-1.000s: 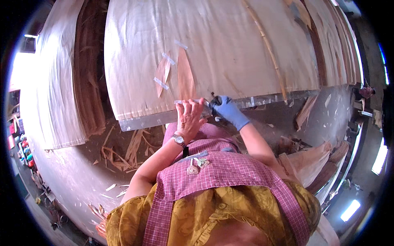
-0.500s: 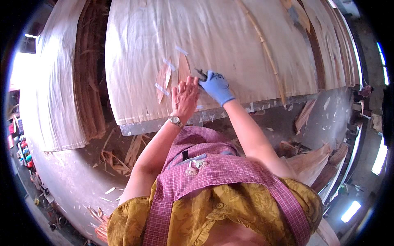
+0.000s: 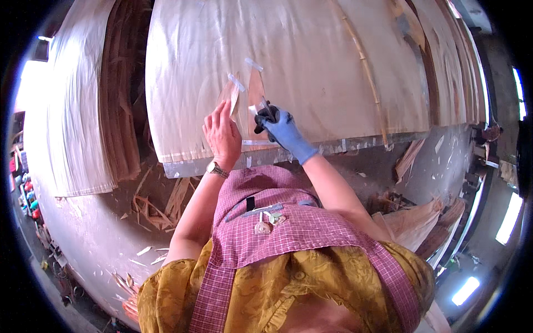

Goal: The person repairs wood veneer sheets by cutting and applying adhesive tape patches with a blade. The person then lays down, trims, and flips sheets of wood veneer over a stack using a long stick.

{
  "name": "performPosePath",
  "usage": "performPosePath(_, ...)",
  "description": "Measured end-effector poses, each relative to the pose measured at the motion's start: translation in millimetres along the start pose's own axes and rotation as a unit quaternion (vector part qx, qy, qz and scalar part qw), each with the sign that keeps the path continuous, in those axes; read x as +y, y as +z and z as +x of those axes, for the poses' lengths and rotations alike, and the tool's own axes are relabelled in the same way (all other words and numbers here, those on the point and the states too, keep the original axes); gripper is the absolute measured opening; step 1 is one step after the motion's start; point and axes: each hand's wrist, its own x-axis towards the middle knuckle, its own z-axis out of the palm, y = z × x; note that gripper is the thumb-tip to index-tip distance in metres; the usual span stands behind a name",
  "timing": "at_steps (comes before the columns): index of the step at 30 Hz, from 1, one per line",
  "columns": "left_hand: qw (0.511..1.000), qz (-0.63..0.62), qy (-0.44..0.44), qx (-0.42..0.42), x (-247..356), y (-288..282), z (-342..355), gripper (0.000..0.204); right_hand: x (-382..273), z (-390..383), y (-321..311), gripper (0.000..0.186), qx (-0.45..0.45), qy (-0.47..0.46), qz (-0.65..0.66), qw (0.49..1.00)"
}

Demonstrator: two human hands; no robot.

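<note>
My left hand [image 3: 221, 135], bare with a watch at the wrist, rests fingers extended on the lower part of a narrow leaf-shaped veneer piece [image 3: 229, 89], which has tape across its top end. My right hand [image 3: 277, 127], in a blue glove, grips a dark hand tool [image 3: 267, 111] over a second, longer veneer piece [image 3: 255, 86] to the right. This piece has clear tape [image 3: 254, 65] at its top and another strip [image 3: 256, 142] near the lower edge of the wide pale veneer sheet [image 3: 311, 61] beneath both hands. The exact shape of the tool is unclear.
A veneer stack [image 3: 72, 111] lies at the left, more sheets [image 3: 449, 66] at the right. A bamboo stick [image 3: 366, 72] crosses the main sheet. A grey edge strip [image 3: 183, 169] runs along its front. Veneer scraps [image 3: 152, 208] and a larger torn piece [image 3: 408, 222] lie below.
Both hands have moved up onto the sheet from its front edge. My left hand has shifted left onto the smaller piece, apart from my right hand, which has moved slightly left.
</note>
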Motion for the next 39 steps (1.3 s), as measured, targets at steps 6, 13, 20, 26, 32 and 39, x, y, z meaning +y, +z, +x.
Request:
performPosePath(6, 0.985, 0.092, 0.121, -0.086, -2.9, 20.9, -9.1, 0.052, 21.7, 30.4, 20.1, 0.018, -0.027, 0.04, 0.026, 0.998)
performPosePath(13, 0.971, 0.131, 0.155, -0.124, -15.1, 34.1, -16.9, 0.048, 23.4, 29.0, 15.6, 0.02, 0.092, -0.238, -0.298, 0.92)
performPosePath(20, 0.989, 0.002, 0.102, -0.105, -12.4, -1.0, 2.2, 0.041, -11.9, 68.9, 6.2, 0.031, -0.05, -0.103, -0.14, 0.984)
performPosePath(26, 0.985, -0.136, -0.069, -0.078, -35.1, -8.1, 14.0, 0.052, -31.5, 87.2, 38.7, 0.04, 0.008, -0.064, -0.389, 0.919)
performPosePath(32, 0.994, -0.027, 0.063, -0.084, 4.8, 4.7, 59.5, 0.067, 36.8, 16.5, -43.1, 0.053, 0.2, -0.149, -0.402, 0.881)
performPosePath(39, 0.961, 0.083, 0.178, -0.194, 24.7, 61.9, 62.9, 0.075, 127.9, -114.0, -69.7, 0.058, 0.355, -0.024, -0.334, 0.873)
